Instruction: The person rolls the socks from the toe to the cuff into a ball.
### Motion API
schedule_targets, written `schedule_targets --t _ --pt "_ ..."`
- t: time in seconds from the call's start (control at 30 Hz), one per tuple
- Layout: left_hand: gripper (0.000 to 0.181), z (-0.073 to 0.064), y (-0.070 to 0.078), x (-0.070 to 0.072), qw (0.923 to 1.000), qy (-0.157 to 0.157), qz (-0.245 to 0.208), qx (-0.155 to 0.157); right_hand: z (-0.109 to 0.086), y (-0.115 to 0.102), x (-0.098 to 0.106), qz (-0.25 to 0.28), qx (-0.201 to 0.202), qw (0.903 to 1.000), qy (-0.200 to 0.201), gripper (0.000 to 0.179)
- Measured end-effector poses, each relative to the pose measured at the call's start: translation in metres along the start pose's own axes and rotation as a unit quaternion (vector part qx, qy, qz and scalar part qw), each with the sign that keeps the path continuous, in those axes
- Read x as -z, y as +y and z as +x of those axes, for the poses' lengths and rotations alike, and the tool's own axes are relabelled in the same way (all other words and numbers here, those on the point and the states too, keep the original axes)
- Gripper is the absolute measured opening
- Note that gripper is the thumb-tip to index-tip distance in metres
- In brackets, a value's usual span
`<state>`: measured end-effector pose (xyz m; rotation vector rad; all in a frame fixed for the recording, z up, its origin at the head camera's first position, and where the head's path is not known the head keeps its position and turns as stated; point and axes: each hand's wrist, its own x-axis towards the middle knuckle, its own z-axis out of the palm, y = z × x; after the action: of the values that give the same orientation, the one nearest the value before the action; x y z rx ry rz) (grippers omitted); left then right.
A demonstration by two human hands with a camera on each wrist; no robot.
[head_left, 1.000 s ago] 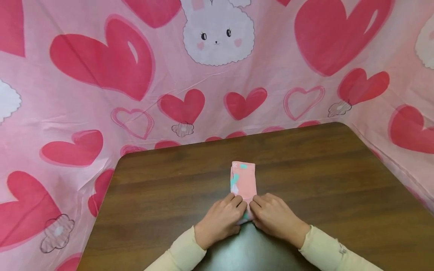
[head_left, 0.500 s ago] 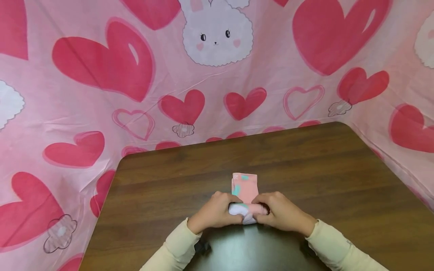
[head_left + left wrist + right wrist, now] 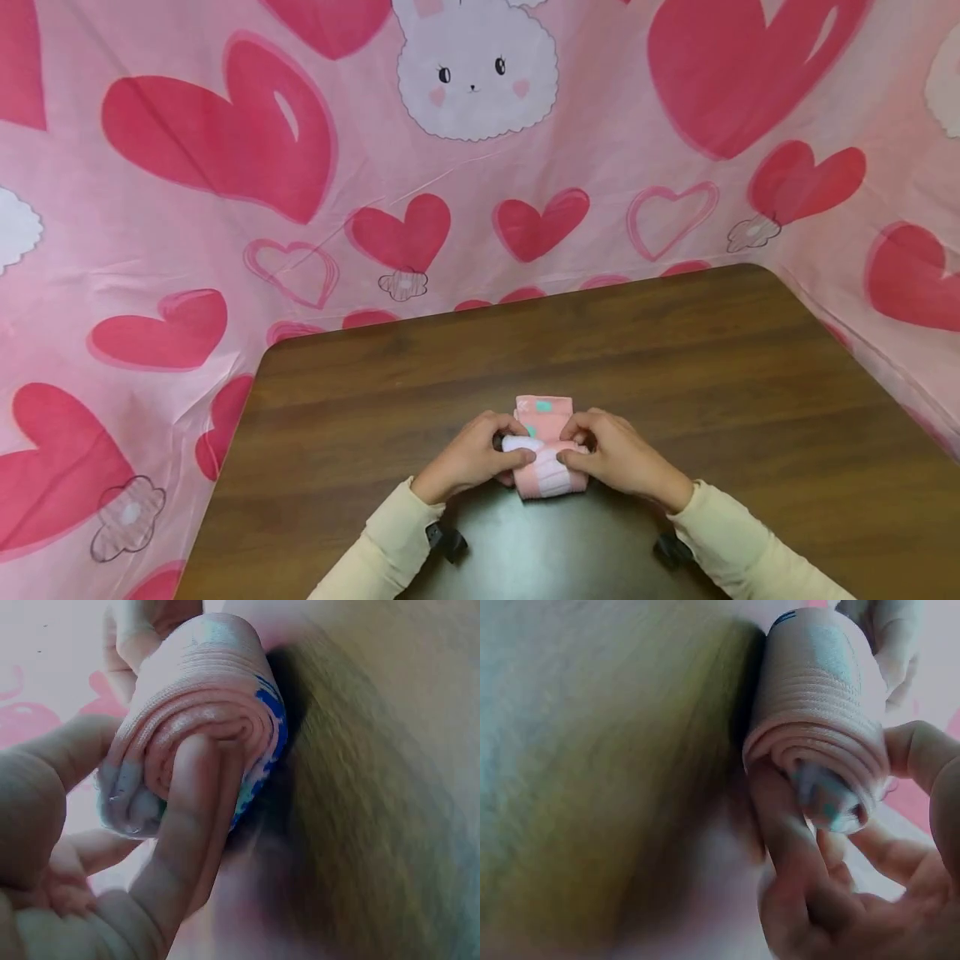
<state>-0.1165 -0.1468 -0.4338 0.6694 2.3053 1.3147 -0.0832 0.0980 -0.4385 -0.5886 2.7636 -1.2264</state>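
Note:
A pink sock with white and teal patches lies partly rolled up, its flat cuff end stretching away from me on the wooden table. My left hand grips the left end of the roll, thumb on the near side and fingers curled over the far side. At the other end my right hand pinches the roll the same way. The left wrist view shows the sock's spiral layers with fingertips pressed against them. In the right wrist view, the rolled sock sits between thumb and fingers.
The brown wooden table extends all round the hands. A pink cloth with red hearts and a white bunny hangs behind it and at both sides. Dark wrist devices show below the sleeves.
The hands have gone from bunched over the sock's near end to holding a thicker roll from both sides. The flat part has become shorter and the far cuff has come nearer.

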Motion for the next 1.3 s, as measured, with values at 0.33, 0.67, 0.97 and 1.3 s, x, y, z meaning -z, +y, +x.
schedule_targets --t 0.33,0.67,0.97,1.3 --pt "0.015 -0.014 0.019 -0.015 0.8344 0.1 0.42 -0.342 -0.011 -0.009 -0.008 -0.189 0.281 0.9323 0.127 0.016" --pt "0.013 -0.026 0.009 -0.018 0.847 0.069 0.372 -0.374 -0.031 0.001 -0.001 -0.298 0.347 0.8863 0.071 0.049" --pt "0.054 -0.026 0.012 -0.024 0.8334 0.055 0.461 -0.3 -0.024 -0.006 -0.008 -0.359 0.33 0.8698 0.078 0.062" --pt "0.051 -0.016 0.015 -0.028 0.8488 0.085 0.457 -0.252 -0.01 -0.008 -0.011 -0.297 0.29 0.9051 0.09 0.036"
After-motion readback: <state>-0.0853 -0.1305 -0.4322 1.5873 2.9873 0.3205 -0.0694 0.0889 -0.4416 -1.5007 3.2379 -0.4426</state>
